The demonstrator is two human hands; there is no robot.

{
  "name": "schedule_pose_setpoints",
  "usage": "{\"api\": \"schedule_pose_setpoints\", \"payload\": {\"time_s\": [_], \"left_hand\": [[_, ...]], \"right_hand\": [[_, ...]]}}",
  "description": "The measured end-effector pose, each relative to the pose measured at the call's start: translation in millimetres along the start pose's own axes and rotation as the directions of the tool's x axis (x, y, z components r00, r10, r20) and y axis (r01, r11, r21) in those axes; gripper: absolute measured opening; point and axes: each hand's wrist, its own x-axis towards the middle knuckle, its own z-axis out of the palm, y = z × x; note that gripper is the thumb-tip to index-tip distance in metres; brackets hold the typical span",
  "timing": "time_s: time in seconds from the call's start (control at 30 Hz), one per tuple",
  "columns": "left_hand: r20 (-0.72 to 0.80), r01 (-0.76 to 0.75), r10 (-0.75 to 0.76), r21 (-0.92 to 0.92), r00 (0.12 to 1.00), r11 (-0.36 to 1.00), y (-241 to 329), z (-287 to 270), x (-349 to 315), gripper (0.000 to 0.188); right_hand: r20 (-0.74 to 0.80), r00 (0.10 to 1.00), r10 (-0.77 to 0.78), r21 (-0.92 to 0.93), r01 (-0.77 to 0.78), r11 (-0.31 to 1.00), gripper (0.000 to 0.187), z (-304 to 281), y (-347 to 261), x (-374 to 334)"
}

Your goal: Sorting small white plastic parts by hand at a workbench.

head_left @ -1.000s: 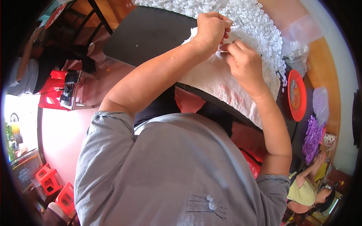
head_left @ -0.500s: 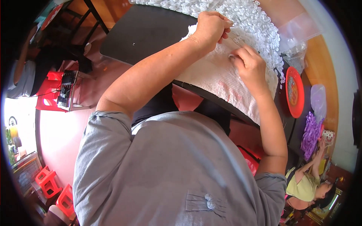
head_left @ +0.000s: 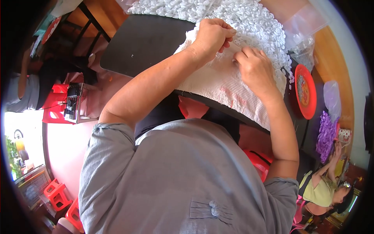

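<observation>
My left hand is raised over the far part of a cream towel, thumb and fingers pinched together. What it pinches is too small to make out. Lower and to the right, my right hand is curled with its fingertips bent down over the towel, close to a few loose pieces. Its fingers hide whatever is between them. Beyond both hands spreads a large heap of small white oval loop-shaped pieces, running up to the towel's far edge.
A red oval tray holding small bits stands right of the towel on the black table. Clear plastic bags and a bundle of purple strips lie along that side. Another person works at the lower right. Red stools stand at left.
My right hand has turned its fingers down toward the towel, and the white bit seen at its fingertips is now hidden. My left hand stays pinched, slightly lower in the picture.
</observation>
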Motion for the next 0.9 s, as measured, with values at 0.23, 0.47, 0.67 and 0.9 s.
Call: {"api": "schedule_pose_setpoints", "payload": {"time_s": [0.23, 0.47, 0.67, 0.9], "left_hand": [[0.084, 0.03, -0.032, 0.021, 0.996, 0.999, 2, 4, -8, 0.012], [0.172, -0.019, 0.013, 0.034, 0.985, 0.999, 7, 10, -17, 0.015], [0.197, -0.083, 0.059, 0.115, 0.979, 0.99, 6, 12, -21, 0.016], [0.191, -0.084, 0.054, 0.151, 0.98, 0.985, 6, 15, -21, 0.016]], "right_hand": [[-0.024, 0.997, 0.073, -0.002, -0.073, 0.997, 0.004, 9, -2, -4], [0.187, 0.762, 0.62, 0.851, -0.441, 0.285, 0.014, -7, 24, -8], [0.243, 0.724, 0.645, 0.925, -0.374, 0.071, 0.016, -16, 24, -8], [0.256, 0.73, 0.634, 0.925, -0.376, 0.059, 0.016, -17, 21, -6]]}}
